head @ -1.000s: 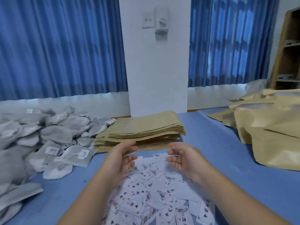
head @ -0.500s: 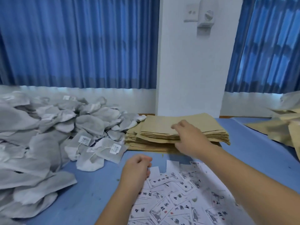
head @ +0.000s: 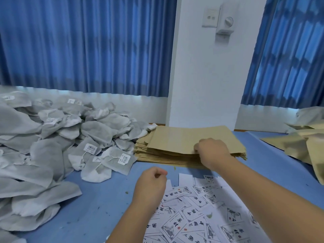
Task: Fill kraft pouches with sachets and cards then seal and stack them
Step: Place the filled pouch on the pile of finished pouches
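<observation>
1. Sachets (head: pixel 57 142): a large loose heap fills the left of the blue table (head: pixel 98 204), touching the left edge of the pouch stack. It needs no handling at this step.
2. Flat kraft pouches (head: pixel 185 139): a neat stack at centre rear. Filled pouches (head: pixel 305 144) lie well apart at far right.
3. Cards (head: pixel 201 213): scattered just in front of the stack.
4. Right hand (head: pixel 213 151): fingers curled onto the stack's near edge, pinching at the top pouch (whether one sheet only is caught, I cannot tell). Judgement: peel the corner upward and confirm a single pouch before lifting.
5. Left hand (head: pixel 152 183): loosely clenched above the cards, apparently empty. It could steady the stack.
</observation>
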Demonstrator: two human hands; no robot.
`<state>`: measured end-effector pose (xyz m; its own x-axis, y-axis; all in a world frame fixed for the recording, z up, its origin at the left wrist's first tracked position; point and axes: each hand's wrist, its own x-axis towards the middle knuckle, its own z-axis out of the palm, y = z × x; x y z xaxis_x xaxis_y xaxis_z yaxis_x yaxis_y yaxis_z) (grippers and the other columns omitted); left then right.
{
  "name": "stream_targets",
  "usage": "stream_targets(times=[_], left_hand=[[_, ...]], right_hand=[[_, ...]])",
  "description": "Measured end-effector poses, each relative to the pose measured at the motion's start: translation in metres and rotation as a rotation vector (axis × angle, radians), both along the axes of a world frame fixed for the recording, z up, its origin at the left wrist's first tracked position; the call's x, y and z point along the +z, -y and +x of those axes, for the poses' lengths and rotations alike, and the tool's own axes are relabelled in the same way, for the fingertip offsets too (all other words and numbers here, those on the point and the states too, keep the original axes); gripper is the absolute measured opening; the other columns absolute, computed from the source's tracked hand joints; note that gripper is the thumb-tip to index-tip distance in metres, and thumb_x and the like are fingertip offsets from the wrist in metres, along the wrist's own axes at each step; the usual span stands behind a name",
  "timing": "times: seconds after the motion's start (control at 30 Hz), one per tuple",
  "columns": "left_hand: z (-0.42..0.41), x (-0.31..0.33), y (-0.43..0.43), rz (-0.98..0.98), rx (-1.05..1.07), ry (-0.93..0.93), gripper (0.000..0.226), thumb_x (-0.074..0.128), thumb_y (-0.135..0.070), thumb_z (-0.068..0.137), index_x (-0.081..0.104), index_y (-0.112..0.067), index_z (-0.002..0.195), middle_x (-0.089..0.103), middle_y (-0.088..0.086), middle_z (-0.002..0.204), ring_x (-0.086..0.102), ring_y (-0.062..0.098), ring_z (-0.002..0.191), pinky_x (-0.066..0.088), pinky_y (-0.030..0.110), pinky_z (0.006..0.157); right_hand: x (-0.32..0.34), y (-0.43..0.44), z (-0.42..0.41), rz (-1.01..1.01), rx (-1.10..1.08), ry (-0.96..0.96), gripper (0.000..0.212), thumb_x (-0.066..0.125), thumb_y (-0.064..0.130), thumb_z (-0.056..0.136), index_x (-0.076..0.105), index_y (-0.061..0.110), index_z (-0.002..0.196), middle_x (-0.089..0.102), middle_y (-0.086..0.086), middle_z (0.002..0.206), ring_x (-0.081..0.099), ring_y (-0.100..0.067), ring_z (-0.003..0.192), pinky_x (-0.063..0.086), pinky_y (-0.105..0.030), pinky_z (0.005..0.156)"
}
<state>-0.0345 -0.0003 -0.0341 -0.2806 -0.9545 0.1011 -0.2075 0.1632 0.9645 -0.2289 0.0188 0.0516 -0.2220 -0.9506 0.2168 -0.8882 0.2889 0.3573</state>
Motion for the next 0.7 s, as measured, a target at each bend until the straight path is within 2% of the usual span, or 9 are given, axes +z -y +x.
stream_targets(times=[0.1, 0.17, 0.23, 0.3, 0.33, 0.4, 0.47, 0.6, 0.7], left_hand=[[-0.002, 0.002, -0.006, -0.051, 0.002, -0.029, 0.023, 0.047, -0.017, 0.094, 0.061, -0.036, 0.091, 0.057, 0.002, 0.089, 0.049, 0.006, 0.044, 0.037, 0.020, 0.041], [-0.004, 0.006, -0.009, -0.101, -0.004, -0.057, 0.023, 0.049, -0.019, 0.094, 0.061, -0.039, 0.090, 0.059, 0.002, 0.090, 0.051, 0.005, 0.045, 0.038, 0.021, 0.042], [-0.006, 0.012, -0.013, -0.102, -0.026, -0.122, 0.019, 0.054, -0.023, 0.094, 0.064, -0.039, 0.093, 0.064, -0.006, 0.091, 0.060, 0.008, 0.062, 0.047, 0.023, 0.054], [-0.008, 0.021, -0.019, 0.018, -0.102, -0.276, 0.013, 0.058, -0.032, 0.094, 0.068, -0.033, 0.103, 0.072, -0.011, 0.092, 0.069, 0.009, 0.081, 0.055, 0.032, 0.078], [-0.010, 0.026, -0.023, 0.117, -0.161, -0.385, 0.019, 0.061, -0.038, 0.092, 0.068, -0.028, 0.107, 0.073, -0.010, 0.094, 0.071, 0.011, 0.087, 0.054, 0.037, 0.086], [-0.011, 0.031, -0.028, 0.330, -0.281, -0.608, 0.049, 0.065, -0.052, 0.078, 0.063, -0.021, 0.115, 0.072, -0.002, 0.106, 0.071, 0.020, 0.096, 0.056, 0.045, 0.085], [-0.011, 0.033, -0.034, 0.485, -0.411, -0.736, 0.070, 0.068, -0.061, 0.069, 0.056, -0.020, 0.124, 0.067, 0.007, 0.120, 0.068, 0.031, 0.104, 0.057, 0.049, 0.077], [-0.010, 0.036, -0.044, 0.502, -0.706, -0.726, 0.072, 0.079, -0.053, 0.070, 0.052, -0.030, 0.133, 0.061, 0.006, 0.131, 0.062, 0.038, 0.113, 0.053, 0.055, 0.084], [-0.018, 0.035, -0.051, 0.413, -0.678, -0.659, 0.063, 0.082, -0.028, 0.070, 0.055, -0.037, 0.126, 0.067, 0.003, 0.120, 0.066, 0.037, 0.106, 0.055, 0.048, 0.079]], right_hand=[[0.015, -0.012, 0.008, -0.054, 0.016, 0.009, 0.014, 0.047, 0.007, 0.083, 0.050, 0.018, 0.075, 0.052, -0.005, 0.089, 0.050, -0.028, 0.083, 0.034, -0.029, 0.065], [0.028, -0.016, 0.013, -0.071, 0.002, 0.053, 0.019, 0.047, 0.008, 0.082, 0.041, 0.017, 0.067, 0.044, -0.002, 0.076, 0.046, -0.026, 0.075, 0.033, -0.027, 0.059], [0.040, -0.018, 0.019, -0.082, 0.007, 0.136, 0.021, 0.048, 0.006, 0.083, 0.044, 0.016, 0.065, 0.044, -0.002, 0.073, 0.050, -0.027, 0.074, 0.033, -0.026, 0.054], [0.051, -0.020, 0.026, -0.140, 0.026, 0.291, 0.014, 0.049, 0.007, 0.085, 0.062, 0.013, 0.086, 0.057, -0.006, 0.084, 0.058, -0.028, 0.078, 0.042, -0.027, 0.058], [0.055, -0.020, 0.031, -0.179, 0.031, 0.420, 0.021, 0.049, 0.008, 0.086, 0.065, 0.011, 0.099, 0.062, -0.009, 0.087, 0.061, -0.028, 0.074, 0.049, -0.030, 0.060], [0.060, -0.019, 0.039, -0.253, 0.068, 0.690, 0.029, 0.048, 0.007, 0.085, 0.063, 0.008, 0.111, 0.066, -0.014, 0.082, 0.066, -0.030, 0.062, 0.058, -0.036, 0.063], [0.062, -0.019, 0.048, -0.302, 0.091, 0.812, 0.034, 0.048, 0.008, 0.084, 0.060, 0.008, 0.115, 0.068, -0.015, 0.077, 0.069, -0.031, 0.061, 0.060, -0.042, 0.068], [0.053, -0.014, 0.053, -0.373, 0.080, 0.770, 0.038, 0.050, 0.016, 0.085, 0.054, 0.015, 0.123, 0.063, -0.002, 0.082, 0.066, -0.024, 0.074, 0.056, -0.035, 0.074], [0.045, -0.011, 0.055, -0.401, 0.090, 0.883, 0.047, 0.049, 0.016, 0.087, 0.046, 0.015, 0.133, 0.068, -0.006, 0.088, 0.066, -0.025, 0.074, 0.056, -0.038, 0.075]])
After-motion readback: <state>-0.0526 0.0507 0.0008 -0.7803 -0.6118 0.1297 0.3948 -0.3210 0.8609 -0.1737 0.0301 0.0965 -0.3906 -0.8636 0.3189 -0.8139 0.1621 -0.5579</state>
